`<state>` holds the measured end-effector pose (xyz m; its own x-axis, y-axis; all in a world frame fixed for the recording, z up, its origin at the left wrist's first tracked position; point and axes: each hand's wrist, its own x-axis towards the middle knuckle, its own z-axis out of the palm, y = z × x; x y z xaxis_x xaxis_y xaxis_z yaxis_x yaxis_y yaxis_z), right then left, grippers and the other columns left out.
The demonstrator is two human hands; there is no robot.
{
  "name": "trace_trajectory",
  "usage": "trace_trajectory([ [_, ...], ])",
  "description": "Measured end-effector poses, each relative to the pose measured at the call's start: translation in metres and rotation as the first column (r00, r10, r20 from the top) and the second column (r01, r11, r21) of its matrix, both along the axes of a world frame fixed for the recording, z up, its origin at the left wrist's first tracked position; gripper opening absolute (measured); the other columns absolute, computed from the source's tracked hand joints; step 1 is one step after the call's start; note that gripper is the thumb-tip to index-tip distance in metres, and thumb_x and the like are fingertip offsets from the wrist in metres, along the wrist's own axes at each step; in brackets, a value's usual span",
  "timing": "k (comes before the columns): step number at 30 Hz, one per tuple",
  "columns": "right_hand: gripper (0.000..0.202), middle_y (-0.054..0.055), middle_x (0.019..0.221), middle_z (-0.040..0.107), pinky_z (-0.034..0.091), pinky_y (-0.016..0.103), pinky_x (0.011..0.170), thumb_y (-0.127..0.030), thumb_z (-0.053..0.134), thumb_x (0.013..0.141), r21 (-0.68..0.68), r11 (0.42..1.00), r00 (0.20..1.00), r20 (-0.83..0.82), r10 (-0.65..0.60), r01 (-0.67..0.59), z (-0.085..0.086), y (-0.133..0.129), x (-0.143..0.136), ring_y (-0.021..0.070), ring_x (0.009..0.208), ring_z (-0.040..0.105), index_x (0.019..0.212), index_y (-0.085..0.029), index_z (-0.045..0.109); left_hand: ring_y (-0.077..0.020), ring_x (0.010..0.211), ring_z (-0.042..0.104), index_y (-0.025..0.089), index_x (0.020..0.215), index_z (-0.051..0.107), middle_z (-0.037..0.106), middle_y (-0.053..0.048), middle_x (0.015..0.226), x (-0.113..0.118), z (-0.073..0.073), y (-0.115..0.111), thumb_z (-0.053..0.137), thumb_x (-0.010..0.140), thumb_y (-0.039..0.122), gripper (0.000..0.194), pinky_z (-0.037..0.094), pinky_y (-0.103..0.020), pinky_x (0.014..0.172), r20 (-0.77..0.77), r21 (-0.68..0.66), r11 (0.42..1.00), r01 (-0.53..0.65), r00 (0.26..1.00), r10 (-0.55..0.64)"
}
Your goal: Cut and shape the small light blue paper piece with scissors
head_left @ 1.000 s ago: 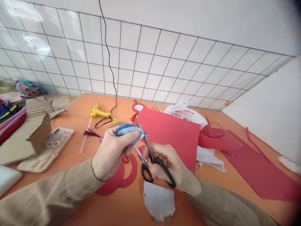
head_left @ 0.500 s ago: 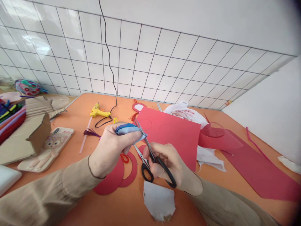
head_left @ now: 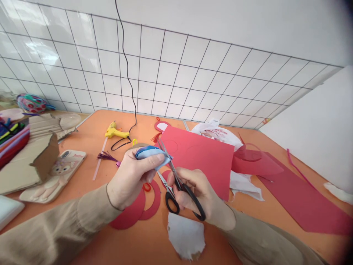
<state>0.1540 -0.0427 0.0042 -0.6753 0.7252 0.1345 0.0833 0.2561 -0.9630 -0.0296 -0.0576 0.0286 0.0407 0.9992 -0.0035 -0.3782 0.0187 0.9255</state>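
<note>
A cardboard box (head_left: pixel 20 169) sat at the left of the frame, with colourful pipe cleaners (head_left: pixel 13 141) at its upper-left edge; whether they lay inside could not be told. Right of centre, a white plastic bag (head_left: pixel 227 137) slumped on the orange table (head_left: pixel 91 129), its contents unclear. Near the frame's middle, the left hand (head_left: pixel 129 175) pinched a folded blue cloth (head_left: pixel 150 152) under its thumb. The right hand (head_left: pixel 197 187), to the lower right, gripped black-handled scissors (head_left: pixel 173 169), their blades at the cloth's right end.
</note>
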Motion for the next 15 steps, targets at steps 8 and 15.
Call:
trace_trajectory([
  [8, 0.053, -0.006, 0.056, 0.043, 0.029, 0.022, 0.044, -0.070, 0.061, 0.081, 0.008, 1.000, 1.000, -0.016, -0.012, 0.012, 0.0007, -0.0012, -0.0017, 0.0087, 0.045, 0.041, 0.084, -0.018, 0.053, -0.0055, 0.042, 0.030, 0.017, 0.055, 0.061, 0.040, 0.006, 0.045, -0.0001, -0.0006, -0.0005, 0.074, 0.075, 0.025, 0.025, 0.020, -0.024, 0.043, 0.025, 0.004, 1.000, -0.023, 0.999, 0.023],
  [15, 0.051, -0.006, 0.055, 0.044, 0.029, 0.022, 0.044, -0.067, 0.062, 0.082, 0.023, 1.000, 0.999, -0.052, -0.009, 0.010, -0.0047, -0.0011, -0.0021, 0.0084, 0.044, 0.041, 0.085, -0.016, 0.055, -0.0054, 0.043, 0.031, 0.016, 0.050, 0.052, 0.041, 0.005, 0.045, 0.0076, -0.0006, -0.0050, 0.077, 0.072, 0.027, 0.035, 0.019, -0.023, 0.045, 0.082, -0.106, 0.991, -0.076, 0.993, 0.085],
])
